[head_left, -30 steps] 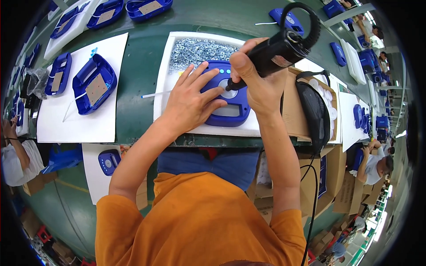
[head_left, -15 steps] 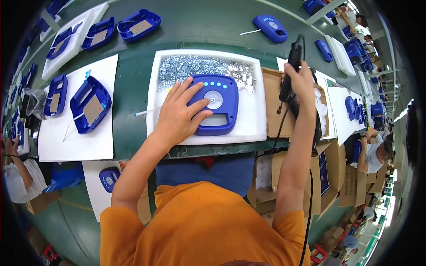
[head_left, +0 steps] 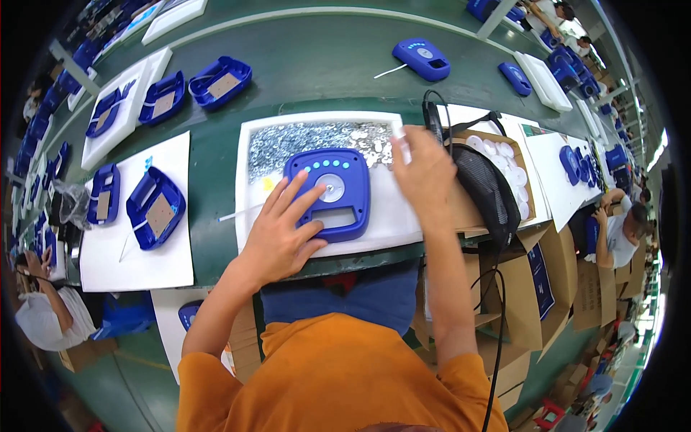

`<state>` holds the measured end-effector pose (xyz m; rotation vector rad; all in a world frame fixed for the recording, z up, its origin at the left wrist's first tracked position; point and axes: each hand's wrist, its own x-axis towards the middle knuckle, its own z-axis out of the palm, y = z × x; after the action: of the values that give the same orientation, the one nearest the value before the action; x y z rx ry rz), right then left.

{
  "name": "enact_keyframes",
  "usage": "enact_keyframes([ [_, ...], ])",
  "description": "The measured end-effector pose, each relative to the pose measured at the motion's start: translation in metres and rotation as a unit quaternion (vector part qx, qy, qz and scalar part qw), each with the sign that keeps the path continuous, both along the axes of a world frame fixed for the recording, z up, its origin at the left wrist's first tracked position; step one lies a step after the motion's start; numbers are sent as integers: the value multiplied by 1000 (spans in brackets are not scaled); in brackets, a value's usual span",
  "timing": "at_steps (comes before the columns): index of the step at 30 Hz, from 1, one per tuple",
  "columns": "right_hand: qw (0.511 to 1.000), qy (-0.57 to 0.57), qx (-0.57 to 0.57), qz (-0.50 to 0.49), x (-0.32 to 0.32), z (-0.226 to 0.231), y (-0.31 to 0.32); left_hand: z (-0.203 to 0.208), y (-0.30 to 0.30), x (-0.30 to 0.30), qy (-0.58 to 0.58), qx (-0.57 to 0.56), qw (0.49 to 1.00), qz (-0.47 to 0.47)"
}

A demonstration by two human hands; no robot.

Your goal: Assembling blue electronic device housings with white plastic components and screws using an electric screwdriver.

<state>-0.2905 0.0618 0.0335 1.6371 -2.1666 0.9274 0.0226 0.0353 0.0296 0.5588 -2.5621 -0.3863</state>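
The person's L hand (head_left: 277, 241) lies on the lower-left of a blue housing (head_left: 357, 189), fingers spread wide and pressing rather than gripping; the thumb's near the handle cut-out. The housing sits face up in the front part of a white foam tray (head_left: 324, 117), w/ a loose heap of small metal parts (head_left: 284, 147) right behind it. R hand (head_left: 426, 173) is up by the tray's right rim, fingers curled in & apparently pinched on a small pale piece (head_left: 404, 148); it's motion-blurred, so can't tell exactly what the piece is or how firm the hold. Main risk, prob.: a hurried pinch lets the piece slip & drop into the heap, hard to pick out again. Also, w/ the L hand on one side only, a push at the far side could swivel or tip the housing on the foam, or shove it back into the parts. The pale strip (head_left: 241, 214) poking out to its left might snag on a sleeve or get bent under the wrist. Black driver (head_left: 433, 121) stands by the mesh pouch (head_left: 486, 183); its cable (head_left: 502, 338) hangs near the R forearm, so a wide swing could catch it.
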Motion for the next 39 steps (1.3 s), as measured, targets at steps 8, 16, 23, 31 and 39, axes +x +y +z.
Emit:
enact_keyframes([
  [8,942,-210,-245,97,33,-37,9,20,3,-3,-54,-13,998,-34],
  [16,931,-240,-250,115,35,-41,16,55,-92,-67,64,-93,993,-36],
  [23,936,-240,-218,138,39,-39,18,-13,-259,-139,14,-196,958,207],
  [31,935,-261,-201,135,41,-38,14,-27,-282,-34,-302,-127,853,406],
  [39,940,-250,-181,145,40,-42,16,-9,-309,11,-217,-243,877,353],
])
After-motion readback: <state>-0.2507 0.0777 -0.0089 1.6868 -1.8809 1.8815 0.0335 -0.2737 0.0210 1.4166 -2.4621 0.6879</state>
